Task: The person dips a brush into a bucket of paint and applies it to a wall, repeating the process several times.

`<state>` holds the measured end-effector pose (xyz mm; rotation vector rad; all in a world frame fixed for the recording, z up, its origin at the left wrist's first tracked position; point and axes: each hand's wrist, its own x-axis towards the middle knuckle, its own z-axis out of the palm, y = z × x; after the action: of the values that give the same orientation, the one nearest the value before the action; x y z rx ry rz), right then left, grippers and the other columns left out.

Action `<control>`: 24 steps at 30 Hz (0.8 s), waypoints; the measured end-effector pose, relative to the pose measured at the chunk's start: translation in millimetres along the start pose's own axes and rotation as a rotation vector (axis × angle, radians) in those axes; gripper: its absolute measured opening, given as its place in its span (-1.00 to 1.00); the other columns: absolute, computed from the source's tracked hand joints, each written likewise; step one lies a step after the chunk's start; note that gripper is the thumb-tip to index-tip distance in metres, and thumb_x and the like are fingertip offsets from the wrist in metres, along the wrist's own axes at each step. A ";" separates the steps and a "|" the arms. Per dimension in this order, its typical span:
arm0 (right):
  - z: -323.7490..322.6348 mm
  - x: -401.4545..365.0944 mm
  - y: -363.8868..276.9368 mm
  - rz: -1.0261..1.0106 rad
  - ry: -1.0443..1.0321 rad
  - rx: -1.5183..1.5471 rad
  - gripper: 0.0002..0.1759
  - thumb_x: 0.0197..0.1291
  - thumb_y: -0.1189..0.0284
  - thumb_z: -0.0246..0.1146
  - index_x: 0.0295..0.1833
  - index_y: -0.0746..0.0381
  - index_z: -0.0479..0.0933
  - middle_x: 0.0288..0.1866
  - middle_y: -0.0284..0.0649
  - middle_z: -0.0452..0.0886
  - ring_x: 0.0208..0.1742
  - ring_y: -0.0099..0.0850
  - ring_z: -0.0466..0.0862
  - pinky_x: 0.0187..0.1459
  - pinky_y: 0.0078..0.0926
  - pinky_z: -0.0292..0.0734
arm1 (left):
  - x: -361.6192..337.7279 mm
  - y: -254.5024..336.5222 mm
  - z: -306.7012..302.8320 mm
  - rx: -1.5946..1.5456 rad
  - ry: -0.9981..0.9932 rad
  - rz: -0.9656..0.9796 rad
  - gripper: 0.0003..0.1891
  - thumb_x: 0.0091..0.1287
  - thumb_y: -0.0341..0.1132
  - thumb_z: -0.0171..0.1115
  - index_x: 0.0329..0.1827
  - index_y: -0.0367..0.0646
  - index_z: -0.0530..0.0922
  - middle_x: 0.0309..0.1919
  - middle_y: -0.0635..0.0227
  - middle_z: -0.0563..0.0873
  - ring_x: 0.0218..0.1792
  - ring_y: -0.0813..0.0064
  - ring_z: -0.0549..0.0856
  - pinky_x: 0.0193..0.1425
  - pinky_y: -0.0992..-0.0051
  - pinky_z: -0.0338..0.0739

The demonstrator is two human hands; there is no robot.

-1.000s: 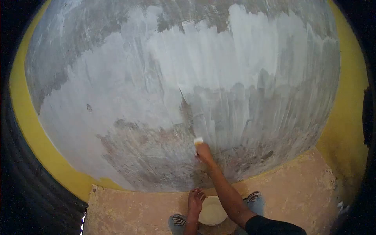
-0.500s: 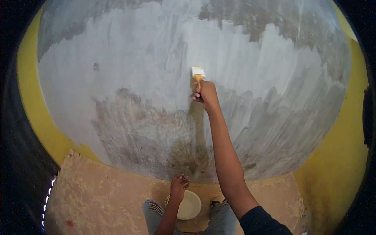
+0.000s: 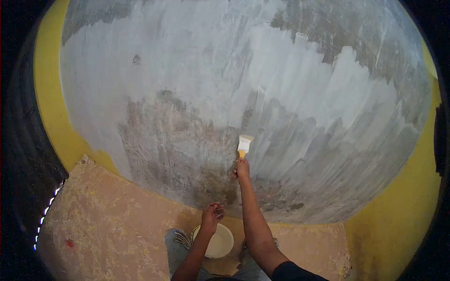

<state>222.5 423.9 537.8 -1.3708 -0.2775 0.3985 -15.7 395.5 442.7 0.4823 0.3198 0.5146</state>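
Observation:
My right hand (image 3: 242,169) is closed around the yellow handle of a paintbrush (image 3: 243,144), whose wide pale bristles point up against the grey wall (image 3: 187,150). Whitish paint covers the wall's upper middle in uneven strokes, while its lower part is darker and blotchy. Over the rim of a round pale bucket (image 3: 220,242) is my left hand (image 3: 213,215), fingers spread and nothing in them. The bucket stands between my knees and holds light-coloured contents.
Yellow borders (image 3: 49,93) flank the grey area on both sides. Below the wall lies a worn, tan floor surface (image 3: 117,215) with pale stains and a small red spot. Dark corrugated material (image 3: 23,140) is at the far left.
My right hand has moved down the wall with the brush. The view has tilted and shifted slightly. My left hand has stayed near the bucket.

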 end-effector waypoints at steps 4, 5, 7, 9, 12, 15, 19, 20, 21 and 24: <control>0.6 -17.6 -19.2 0.005 0.002 -0.018 -0.67 0.40 0.18 -0.09 -0.21 0.22 0.39 -0.67 -0.36 0.28 -0.74 -0.50 0.32 -0.67 -0.39 0.48 | -10.3 3.4 1.0 -0.034 -0.028 0.042 -0.80 0.27 -0.24 0.24 -0.09 -0.04 0.53 -0.21 0.35 0.65 -0.16 0.40 0.65 -0.07 0.33 0.53; 1.6 -23.6 -35.4 -0.001 -0.002 -0.018 -0.67 0.40 0.18 -0.09 -0.21 0.22 0.39 -0.67 -0.36 0.28 -0.74 -0.50 0.32 -0.67 -0.39 0.48 | -10.4 4.8 0.3 -0.035 -0.032 0.048 -0.80 0.27 -0.24 0.24 -0.09 -0.04 0.53 -0.21 0.35 0.65 -0.16 0.40 0.65 -0.07 0.33 0.53; 9.5 -33.5 -92.9 -0.126 -0.090 -0.005 -0.70 0.35 0.25 -0.02 -0.25 0.26 0.44 -0.67 -0.32 0.33 -0.74 -0.49 0.34 -0.67 -0.36 0.48 | -11.5 4.6 -4.3 -0.050 -0.005 -0.013 -0.80 0.27 -0.26 0.25 -0.09 -0.05 0.54 -0.20 0.35 0.66 -0.16 0.40 0.66 -0.08 0.34 0.54; 13.4 13.4 -135.8 -0.158 -0.114 -0.011 -0.74 0.29 0.31 0.04 -0.33 0.28 0.47 -0.68 -0.29 0.37 -0.75 -0.46 0.37 -0.67 -0.33 0.47 | -5.9 -1.7 -11.8 -0.057 -0.030 0.005 -0.81 0.28 -0.26 0.25 -0.09 -0.05 0.54 -0.20 0.34 0.66 -0.17 0.40 0.66 -0.09 0.35 0.54; 37.4 15.8 -244.3 -0.370 -0.202 -0.114 -0.69 0.19 0.42 0.08 -0.61 0.23 0.40 -0.73 -0.26 0.38 -0.77 -0.39 0.38 -0.72 -0.33 0.36 | 0.8 2.6 -9.6 -0.041 -0.051 0.022 -0.82 0.29 -0.26 0.24 -0.10 -0.06 0.54 -0.19 0.33 0.66 -0.18 0.38 0.65 -0.12 0.34 0.53; 59.4 2.5 -308.7 -0.334 -0.227 0.111 -0.73 0.17 0.49 0.00 -0.58 0.27 0.38 -0.76 -0.31 0.28 -0.79 -0.46 0.30 -0.69 -0.41 0.40 | 0.8 6.9 -7.5 -0.034 -0.044 0.025 -0.82 0.29 -0.26 0.23 -0.10 -0.06 0.54 -0.19 0.32 0.66 -0.18 0.38 0.65 -0.13 0.33 0.51; 66.2 -23.4 -303.0 -0.379 -0.162 0.024 -0.73 0.34 0.33 -0.05 -0.33 0.27 0.40 -0.69 -0.35 0.31 -0.76 -0.53 0.29 -0.64 -0.45 0.46 | -0.3 9.5 -5.0 -0.056 -0.011 0.042 -0.82 0.30 -0.24 0.23 -0.11 -0.06 0.55 -0.20 0.33 0.66 -0.18 0.37 0.64 -0.09 0.29 0.49; 63.6 -29.9 -293.7 -0.449 -0.163 -0.046 -0.69 0.42 0.24 -0.08 -0.22 0.24 0.41 -0.66 -0.39 0.30 -0.74 -0.57 0.28 -0.59 -0.46 0.51 | 0.1 10.7 -4.5 -0.062 -0.010 0.048 -0.82 0.30 -0.24 0.23 -0.11 -0.06 0.55 -0.20 0.33 0.66 -0.18 0.37 0.64 -0.09 0.29 0.49; 60.5 -27.3 -280.8 -0.449 -0.170 -0.051 -0.69 0.42 0.24 -0.08 -0.22 0.24 0.41 -0.66 -0.39 0.30 -0.74 -0.57 0.28 -0.59 -0.46 0.51 | -0.8 10.5 -5.1 -0.049 -0.012 0.037 -0.82 0.30 -0.23 0.23 -0.10 -0.06 0.54 -0.20 0.34 0.65 -0.17 0.37 0.64 -0.07 0.28 0.49; 46.2 9.1 -209.7 -0.425 -0.129 -0.099 -0.67 0.43 0.18 -0.09 -0.20 0.21 0.40 -0.63 -0.36 0.32 -0.74 -0.54 0.30 -0.65 -0.44 0.47 | -0.1 7.5 -11.6 -0.040 -0.022 0.031 -0.80 0.30 -0.22 0.23 -0.09 -0.06 0.53 -0.21 0.34 0.65 -0.15 0.37 0.64 -0.03 0.24 0.49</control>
<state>235.2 437.8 751.9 -1.3414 -0.6878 0.1191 -23.4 405.3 436.8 0.4546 0.2808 0.5449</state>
